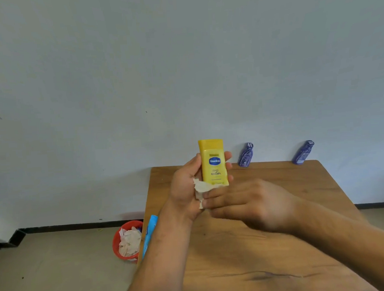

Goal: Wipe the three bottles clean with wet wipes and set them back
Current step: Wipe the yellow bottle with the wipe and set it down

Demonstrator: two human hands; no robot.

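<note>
The yellow bottle (213, 164) is held upright above the table (260, 253), gripped round its sides by the left hand (186, 190). A wipe (201, 188) is pinched against its base by the right hand (253, 205). The bottle is best turned so every face gets rubbed. Three bottles are counted: one yellow and two blue bottles (245, 155) (303, 152) at the table's back edge.

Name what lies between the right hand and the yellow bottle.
Head view: a crumpled wet wipe, held by the right hand under the yellow bottle.
</note>
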